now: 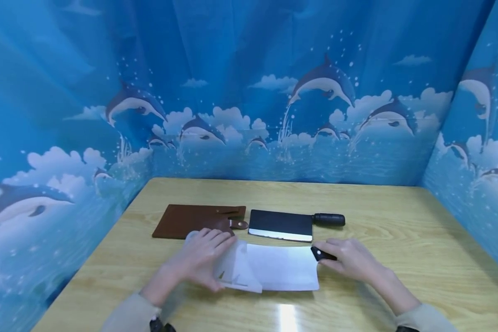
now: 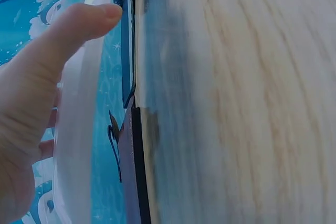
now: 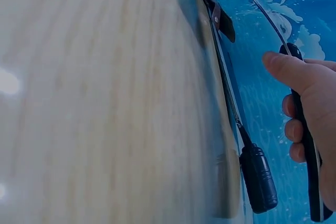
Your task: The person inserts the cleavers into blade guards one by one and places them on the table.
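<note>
In the head view, my right hand (image 1: 350, 258) grips the black handle of a cleaver with a broad pale blade (image 1: 286, 267), held level above the table's near half. My left hand (image 1: 203, 256) holds a white, thin cover-like sheet (image 1: 238, 269) that overlaps the left part of that blade. From the left wrist, the thumb (image 2: 86, 22) lies on one side of the white sheet (image 2: 79, 129), with fingertips on the other. In the right wrist view, curled fingers wrap the black riveted handle (image 3: 313, 187), and the thumb presses near its blade end.
Behind the hands lies a second cleaver (image 1: 280, 223) with a dark blade, bright edge and black handle. To its left is a brown leather sheath (image 1: 191, 221) with a snap strap. All are on a wood-grain table (image 1: 382, 212), enclosed by blue dolphin-print curtains (image 1: 249, 69).
</note>
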{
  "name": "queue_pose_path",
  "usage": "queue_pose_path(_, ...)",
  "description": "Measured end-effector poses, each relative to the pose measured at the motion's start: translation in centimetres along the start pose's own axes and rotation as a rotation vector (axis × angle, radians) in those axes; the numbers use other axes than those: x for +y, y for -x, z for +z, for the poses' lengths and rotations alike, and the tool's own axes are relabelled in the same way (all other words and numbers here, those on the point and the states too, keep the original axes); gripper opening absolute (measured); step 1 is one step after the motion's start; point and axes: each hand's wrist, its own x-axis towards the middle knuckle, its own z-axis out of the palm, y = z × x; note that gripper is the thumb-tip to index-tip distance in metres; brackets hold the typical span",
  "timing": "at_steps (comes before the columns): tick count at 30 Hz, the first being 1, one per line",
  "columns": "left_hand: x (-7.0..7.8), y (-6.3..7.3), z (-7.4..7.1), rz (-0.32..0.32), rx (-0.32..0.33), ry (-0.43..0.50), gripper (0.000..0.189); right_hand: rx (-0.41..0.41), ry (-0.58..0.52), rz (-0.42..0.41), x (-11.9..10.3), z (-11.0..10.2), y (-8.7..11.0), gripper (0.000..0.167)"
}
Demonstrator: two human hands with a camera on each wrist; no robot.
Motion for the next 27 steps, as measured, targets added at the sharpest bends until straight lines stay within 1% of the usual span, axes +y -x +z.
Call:
queue_pose_path(5, 0.3, 0.0, -0.5, -0.005, -0.038, 0.008, 0.111, 0.008, -0.002, 0.036, -0.3, 0.0, 0.6, 0.034)
queue_pose_path(7, 0.6, 0.1, -0.7, -0.023, -0.06, 0.01, 0.113, 0.009, -0.005, 0.052, -0.5, -0.2, 0.8, 0.034)
queue_pose_path(9, 0.9, 0.2, -0.8, -0.041, -0.07, -0.007, 0.117, 0.011, -0.014, 0.063, -0.8, -0.5, 0.8, 0.032)
queue_pose_path(11, 1.1, 0.5, -0.8, -0.067, -0.064, -0.029, 0.121, 0.011, -0.022, 0.071, -1.1, -0.8, 0.8, 0.031)
queue_pose_path(14, 1.1, 0.7, -0.8, -0.105, -0.023, -0.071, 0.124, 0.015, -0.018, 0.071, -1.5, -1.4, 0.7, 0.029)
queue_pose_path(17, 1.1, 0.9, -0.7, -0.123, 0.04, -0.087, 0.121, 0.004, 0.015, 0.045, -1.9, -2.0, 0.6, 0.029)
queue_pose_path(19, 1.2, 1.2, -0.6, -0.12, 0.072, -0.086, 0.117, -0.01, 0.034, 0.02, -2.2, -2.4, 0.6, 0.031)
queue_pose_path(21, 1.3, 1.5, -0.5, -0.104, 0.094, -0.082, 0.114, -0.031, 0.05, 0.005, -2.6, -2.7, 0.6, 0.033)
queue_pose_path(24, 1.5, 1.8, -0.4, -0.087, 0.112, -0.066, 0.111, -0.048, 0.056, 0.008, -3.1, -2.9, 0.7, 0.035)
queue_pose_path(27, 1.7, 1.8, -0.4, -0.078, 0.133, -0.05, 0.107, -0.056, 0.051, 0.029, -3.5, -3.1, 0.8, 0.036)
